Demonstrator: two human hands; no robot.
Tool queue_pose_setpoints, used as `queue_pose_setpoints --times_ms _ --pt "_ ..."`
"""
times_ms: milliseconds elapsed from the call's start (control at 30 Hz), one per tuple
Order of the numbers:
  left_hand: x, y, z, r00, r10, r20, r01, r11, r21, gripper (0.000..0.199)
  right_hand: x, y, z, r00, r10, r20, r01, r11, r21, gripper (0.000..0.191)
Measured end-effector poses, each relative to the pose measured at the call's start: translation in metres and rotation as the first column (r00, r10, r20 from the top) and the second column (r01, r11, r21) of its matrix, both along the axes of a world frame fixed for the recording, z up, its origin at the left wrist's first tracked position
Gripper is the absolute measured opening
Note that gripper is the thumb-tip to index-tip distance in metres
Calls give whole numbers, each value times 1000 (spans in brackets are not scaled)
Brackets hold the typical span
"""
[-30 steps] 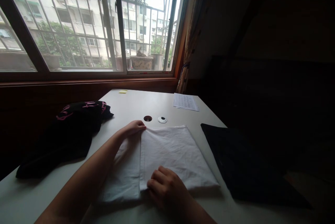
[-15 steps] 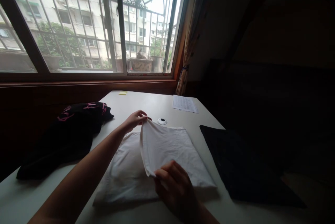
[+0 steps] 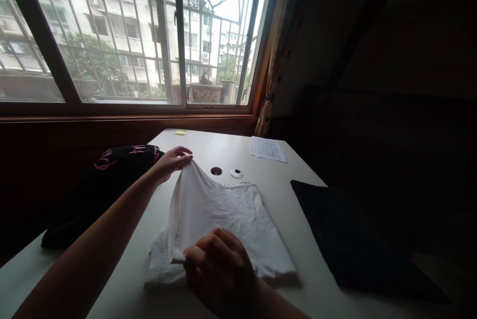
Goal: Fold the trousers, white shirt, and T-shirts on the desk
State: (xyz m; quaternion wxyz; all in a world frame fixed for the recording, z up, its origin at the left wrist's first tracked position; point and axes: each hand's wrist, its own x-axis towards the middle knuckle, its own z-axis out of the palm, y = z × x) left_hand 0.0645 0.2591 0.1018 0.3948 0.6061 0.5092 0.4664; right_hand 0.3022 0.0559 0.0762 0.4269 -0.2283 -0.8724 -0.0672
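Between both hands' fingers (image 3: 188, 156), white cloth (image 3: 231, 209).

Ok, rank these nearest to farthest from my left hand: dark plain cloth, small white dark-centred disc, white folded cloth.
1. White folded cloth: pinched by the left hand.
2. Small white dark-centred disc: on the desk, rightward.
3. Dark plain cloth: farther right.

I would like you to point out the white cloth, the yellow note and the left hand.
White cloth (image 3: 238, 214): head view, on its wrinkled upper layer.
Yellow note (image 3: 181, 132): head view, middle of the note.
Left hand (image 3: 169, 162): head view, back of the hand.
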Motion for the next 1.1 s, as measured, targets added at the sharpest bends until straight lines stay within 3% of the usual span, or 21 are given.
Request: queue_pose_setpoints --times_ms 100,200,267,333,433,500,633,767,900,1000,1100 --pt "-21 -5 -12 996 -12 -88 7 998 -56 52 -23 3 -17 994 43 103 -45 999 18 8" --pt "-39 -7 -35 977 -18 -212 -2 996 -93 49 -44 7 -51 969 66 240 -72 997 14 18" --pt "-48 -7 -50 951 5 -310 -30 997 -77 45 -52 8 -72 941 110 320 -113 994 -8 29" --pt "-53 -8 -61 909 60 -412 -73 997 -15 38 -49 9 -81 921 153 357 -142 988 -56 36" --pt "-49 -12 -69 838 135 -529 -84 989 118 32 -26 16 -71 923 150 355 -88 979 -183 21" --pt "-35 -18 -72 806 122 -579 -22 984 178 33 -1 30 -58 940 86 329 5 964 -265 8" --pt "13 -39 -84 743 6 -669 183 960 212 39 56 75 -53 936 -124 330 235 917 -322 33" --pt "59 -58 -105 539 -88 -838 402 901 164 51 100 120 -71 824 -262 503 480 795 -372 52" --pt "78 -63 -117 418 -98 -903 451 885 113 62 114 149 -75 768 -209 605 544 711 -445 65" --pt "75 -60 -118 409 -92 -908 428 898 102 65 113 166 -76 755 -210 621 572 674 -468 71" --pt "64 -55 -117 413 -100 -905 403 912 83 67 116 180 -82 751 -247 612 619 585 -524 73"
